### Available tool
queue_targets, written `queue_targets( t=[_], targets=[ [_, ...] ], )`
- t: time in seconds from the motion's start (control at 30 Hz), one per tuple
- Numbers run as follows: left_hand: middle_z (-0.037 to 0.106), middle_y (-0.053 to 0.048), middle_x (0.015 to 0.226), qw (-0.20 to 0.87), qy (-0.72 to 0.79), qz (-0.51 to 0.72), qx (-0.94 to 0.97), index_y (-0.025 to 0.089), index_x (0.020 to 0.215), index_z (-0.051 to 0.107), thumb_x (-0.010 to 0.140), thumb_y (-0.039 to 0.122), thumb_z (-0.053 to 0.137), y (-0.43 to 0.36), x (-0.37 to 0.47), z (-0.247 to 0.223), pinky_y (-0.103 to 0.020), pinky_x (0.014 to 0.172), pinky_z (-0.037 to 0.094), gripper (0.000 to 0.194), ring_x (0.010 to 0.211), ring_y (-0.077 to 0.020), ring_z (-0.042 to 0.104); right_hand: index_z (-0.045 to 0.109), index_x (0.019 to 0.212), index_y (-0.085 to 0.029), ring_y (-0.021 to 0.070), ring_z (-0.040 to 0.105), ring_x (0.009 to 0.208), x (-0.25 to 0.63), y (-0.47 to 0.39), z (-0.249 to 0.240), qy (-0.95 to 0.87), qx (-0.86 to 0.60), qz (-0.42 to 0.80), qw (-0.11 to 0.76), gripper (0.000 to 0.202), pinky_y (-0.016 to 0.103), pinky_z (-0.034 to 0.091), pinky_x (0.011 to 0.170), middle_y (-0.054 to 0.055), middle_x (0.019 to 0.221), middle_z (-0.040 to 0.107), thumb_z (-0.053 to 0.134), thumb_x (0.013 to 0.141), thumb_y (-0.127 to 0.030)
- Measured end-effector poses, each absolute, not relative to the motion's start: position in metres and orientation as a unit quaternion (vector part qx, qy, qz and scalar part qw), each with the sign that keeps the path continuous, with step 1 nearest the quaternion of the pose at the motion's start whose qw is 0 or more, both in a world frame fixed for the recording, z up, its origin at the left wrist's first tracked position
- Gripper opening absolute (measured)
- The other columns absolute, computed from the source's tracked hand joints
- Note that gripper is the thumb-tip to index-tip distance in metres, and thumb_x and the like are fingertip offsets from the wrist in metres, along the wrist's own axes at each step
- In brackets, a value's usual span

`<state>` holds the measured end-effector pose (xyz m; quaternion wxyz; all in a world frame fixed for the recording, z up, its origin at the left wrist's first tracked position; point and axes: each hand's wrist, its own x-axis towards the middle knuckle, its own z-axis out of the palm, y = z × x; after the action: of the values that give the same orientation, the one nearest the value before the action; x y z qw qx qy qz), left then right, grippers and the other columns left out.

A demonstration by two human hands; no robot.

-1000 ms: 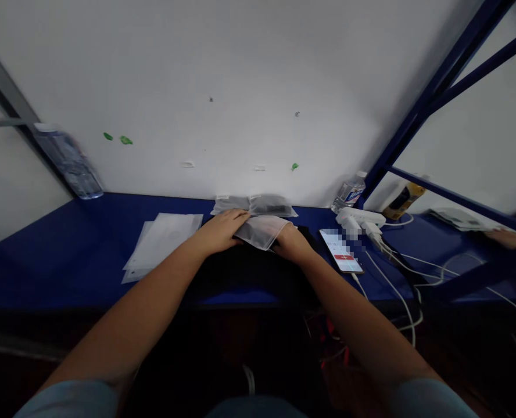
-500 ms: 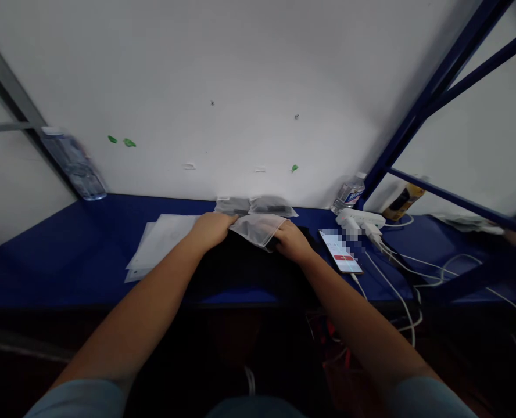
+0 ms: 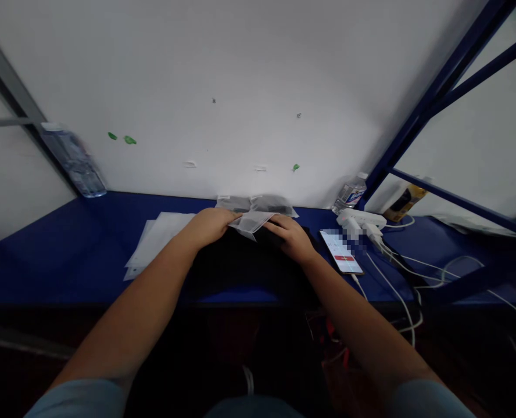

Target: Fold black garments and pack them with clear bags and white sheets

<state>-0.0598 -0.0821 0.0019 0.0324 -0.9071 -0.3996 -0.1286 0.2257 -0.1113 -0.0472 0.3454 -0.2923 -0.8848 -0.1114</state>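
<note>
Between my hands is a translucent frosted plastic bag (image 3: pixel 250 223), its near edge hanging over dark cloth-like material (image 3: pixel 240 261) on the blue desk. My left hand (image 3: pixel 212 225) pinches the bag's left side, thumb and fingers closed. My right hand (image 3: pixel 293 237) grips its right edge with bent fingers; the fingertips are partly hidden. Just behind, against the wall, lie two more frosted bags, a left one (image 3: pixel 232 202) and a right one (image 3: pixel 273 204), with something dark inside. A stack of flat translucent bags (image 3: pixel 153 241) lies beside my left forearm.
A phone (image 3: pixel 341 252) on a cable lies right of my right hand, near a white power strip (image 3: pixel 362 218) with plugs. Water bottles stand at the left (image 3: pixel 77 162) and right (image 3: pixel 349 194). A blue metal frame (image 3: pixel 415 125) rises at the right; white cables (image 3: pixel 397 299) trail over the desk edge.
The frosted bag has been folded back and its visible part is smaller. My right hand has moved slightly, its fingers now lying over the bag's right edge.
</note>
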Motion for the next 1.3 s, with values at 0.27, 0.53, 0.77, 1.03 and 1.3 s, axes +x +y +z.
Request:
queue_targets(
  t=[0.27, 0.53, 0.77, 1.03, 1.3],
  targets=[
    [0.064, 0.001, 0.142, 0.054, -0.516, -0.149, -0.842, 0.032, 0.145, 0.058, 0.087, 0.001, 0.048, -0.084, -0.088, 0.012, -0.036, 0.109, 0.049, 0.067, 0.13, -0.0226, 0.062, 0.062, 0.138, -0.035, 0.0232, 0.052, 0.139, 0.222, -0.125, -0.041, -0.885, -0.284, -0.156, 0.335, 0.051, 0.049, 0.045, 0.114, 0.003, 0.146, 0.061, 0.052, 0.097, -0.008],
    [0.058, -0.001, 0.149, 0.098, -0.626, -0.154, -0.758, 0.026, 0.149, 0.055, 0.084, -0.004, 0.047, -0.118, -0.146, 0.018, -0.033, 0.113, 0.046, 0.072, 0.135, -0.0223, 0.057, 0.06, 0.14, -0.04, 0.0223, 0.042, 0.148, 0.197, -0.123, -0.03, -0.932, -0.231, -0.149, 0.235, 0.052, 0.051, 0.04, 0.12, -0.002, 0.152, 0.056, 0.05, 0.1, -0.009],
    [0.052, -0.007, 0.154, 0.107, -0.712, -0.136, -0.68, 0.02, 0.151, 0.051, 0.091, 0.004, 0.045, -0.148, -0.175, -0.004, -0.033, 0.108, 0.049, 0.062, 0.136, -0.0244, 0.057, 0.056, 0.144, -0.038, 0.0226, 0.043, 0.148, 0.161, -0.106, -0.019, -0.95, -0.188, -0.147, 0.203, 0.056, 0.05, 0.044, 0.117, 0.0, 0.154, 0.054, 0.046, 0.101, -0.004],
    [0.05, -0.012, 0.156, 0.087, -0.751, -0.127, -0.642, 0.013, 0.152, 0.048, 0.094, 0.005, 0.041, -0.149, -0.189, -0.001, -0.04, 0.112, 0.046, 0.059, 0.138, -0.0281, 0.054, 0.057, 0.144, -0.039, 0.022, 0.043, 0.147, 0.17, -0.102, -0.032, -0.954, -0.182, -0.133, 0.196, 0.057, 0.047, 0.044, 0.117, 0.001, 0.153, 0.055, 0.047, 0.1, -0.003],
    [0.048, -0.024, 0.153, 0.115, -0.705, -0.049, -0.698, 0.003, 0.14, 0.058, 0.086, -0.003, 0.039, -0.161, -0.183, -0.022, -0.041, 0.111, 0.047, 0.057, 0.137, -0.0317, 0.055, 0.046, 0.153, -0.034, 0.0239, 0.041, 0.148, 0.172, -0.109, -0.03, -0.964, -0.245, -0.025, 0.1, 0.085, 0.046, 0.039, 0.119, 0.005, 0.162, 0.044, 0.051, 0.08, 0.009]
  ],
)
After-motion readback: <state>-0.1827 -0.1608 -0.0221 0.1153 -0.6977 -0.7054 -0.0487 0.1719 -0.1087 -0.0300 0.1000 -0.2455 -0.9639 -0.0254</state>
